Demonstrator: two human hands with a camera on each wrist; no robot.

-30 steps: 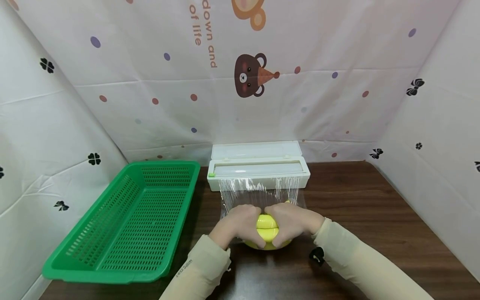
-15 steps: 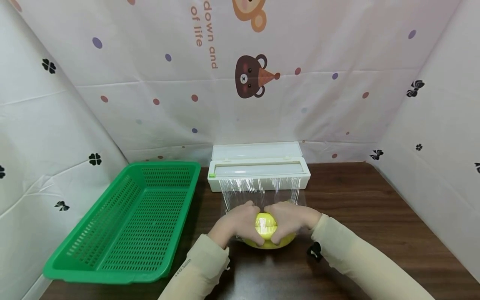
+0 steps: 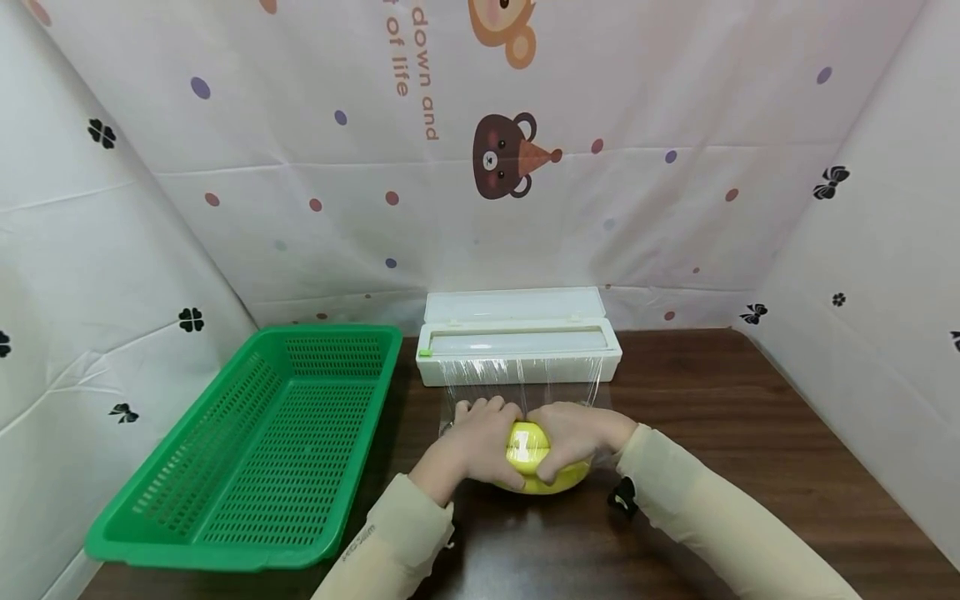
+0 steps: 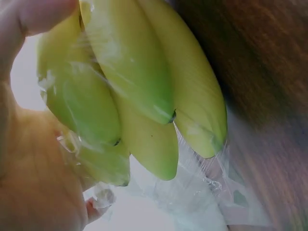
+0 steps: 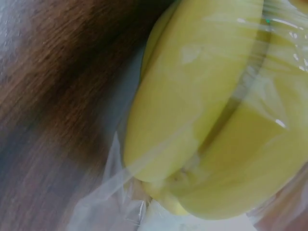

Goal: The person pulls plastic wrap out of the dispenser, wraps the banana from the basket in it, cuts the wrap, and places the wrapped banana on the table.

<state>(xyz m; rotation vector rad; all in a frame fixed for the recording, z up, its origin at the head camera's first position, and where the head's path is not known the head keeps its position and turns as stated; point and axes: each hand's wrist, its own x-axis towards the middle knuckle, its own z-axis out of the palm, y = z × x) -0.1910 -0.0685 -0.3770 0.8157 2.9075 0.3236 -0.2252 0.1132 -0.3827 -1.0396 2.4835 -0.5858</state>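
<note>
Bananas (image 3: 528, 447) wear film (image 3: 536, 393), its roll (image 3: 517, 341) inside the box (image 3: 517, 324).

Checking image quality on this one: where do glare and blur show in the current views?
Head view: largely crisp; bright glints on the bananas, streaky highlights on the plastic film. Left wrist view: hazy, with blown-out patches beside the left hand. Right wrist view: soft and hazy, small white glints on the plastic film.
</note>
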